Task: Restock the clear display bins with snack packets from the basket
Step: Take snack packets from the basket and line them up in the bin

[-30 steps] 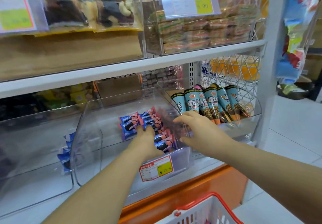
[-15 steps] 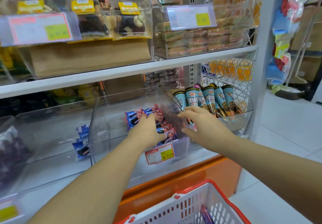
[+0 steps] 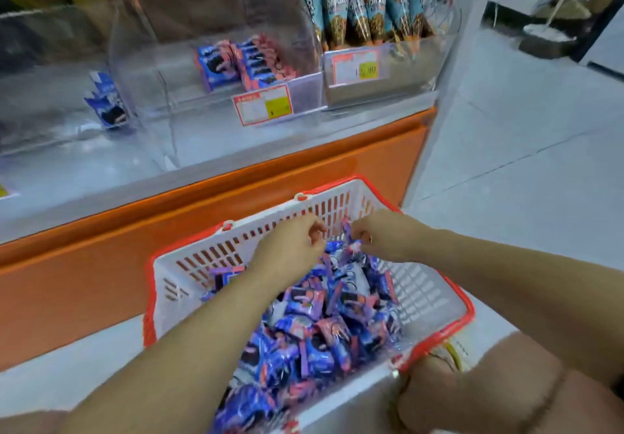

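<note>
Change: both hands, half a second ago inside the middle clear bin (image 3: 162,62) squaring up its row of packets (image 3: 243,62), have come down over the basket (image 3: 422,292); the view has dropped with them.
Left hand (image 3: 290,248): fingers curled in close, tips just above the heap; blur hides whether they hold anything.
Right hand (image 3: 381,238): fingers (image 3: 359,236) curled, apparently pinching the top edge of one upright packet (image 3: 346,227), which stands between the two sets of fingertips.
Snack packets (image 3: 320,325): a blue and pink heap directly below the fingertips and running back toward the wrists, filling the basket.
Bin relative to fingers: ahead of and above the fingertips, well apart; its row sits toward the right side, and the part left of the row is bare.
Cone packs (image 3: 368,8): upright in the neighbouring bin, ahead and to the right of the fingers.
Meaning for the task: one placing round looks complete and a fresh pick is starting; with the basket this full, restocking is probably far from done.
</note>
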